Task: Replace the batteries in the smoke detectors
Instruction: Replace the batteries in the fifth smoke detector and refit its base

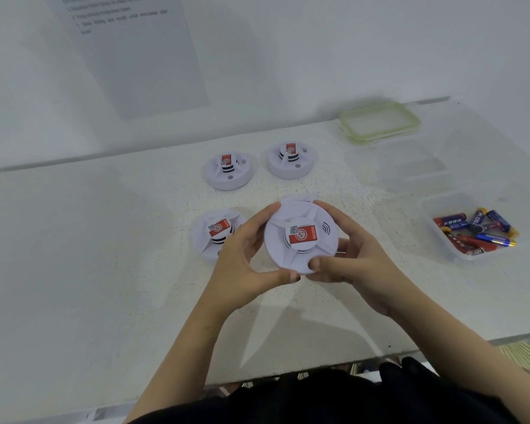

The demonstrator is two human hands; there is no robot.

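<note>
Holding one smoke detector (301, 237) face-up above the table (104, 240), both hands clasped around its rim.

Left hand (245, 258) grips the left edge, right hand (349, 261) the right, so a twist could likely open it. Well off to the right, nearer that hand, a clear tub (435, 206) holds loose batteries (478, 229).

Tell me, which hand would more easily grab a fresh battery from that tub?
Probably the right hand. The tub of batteries sits on its side of the table, with nothing in between. The left hand would have to cross over the held smoke detector, which both hands grip now.
</note>
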